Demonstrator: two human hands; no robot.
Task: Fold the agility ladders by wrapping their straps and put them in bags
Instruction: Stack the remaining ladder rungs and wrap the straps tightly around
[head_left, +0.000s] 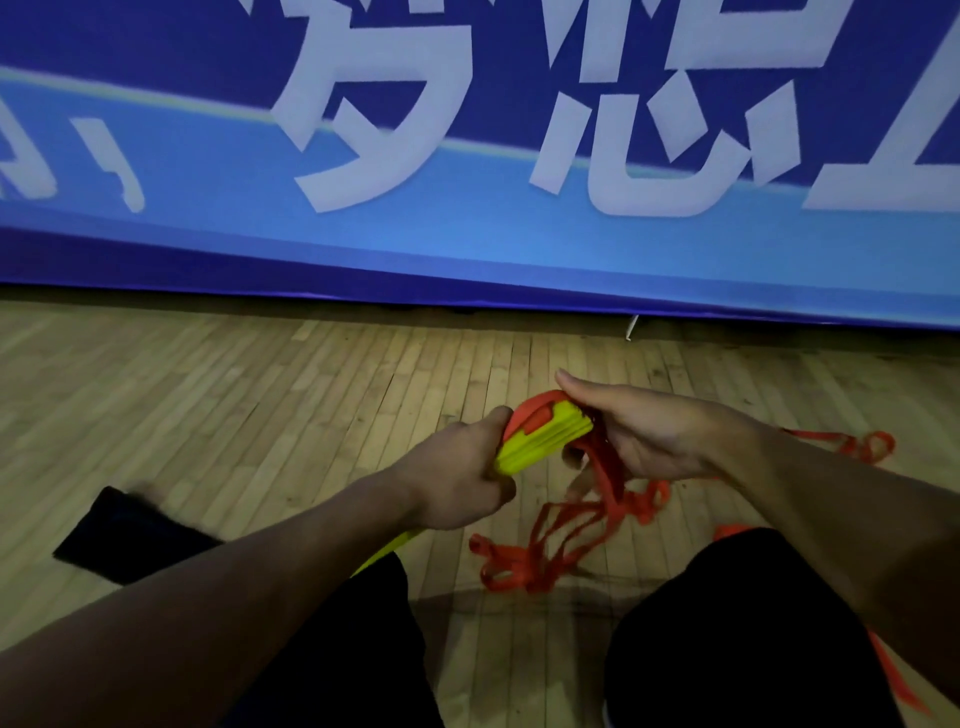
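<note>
Two bare hands work one stack of flat yellow plastic ladder rungs (540, 439) above a pale wooden plank floor (260, 395), seen from the head camera. Left of the left hand, a flat dark fabric bag (111, 540) lies on the boards, well apart from the bundle. The left hand (457, 475) is closed in a fist around the near end of the rung stack; the rungs look stiff and light, so this end probably gives the firmest hold. An orange webbing strap (537, 408) curves over the top of the stack between the hands. The right hand (654, 436) cups the far end, fingers curled under it and among strands of strap, thumb extended above. Below and beyond the right hand, the loose orange strap tangle (566, 535) hangs to the floor; being soft and limp, it is likely to snag, and would best be gathered taut close to the rungs. Bagging is not yet begun.
</note>
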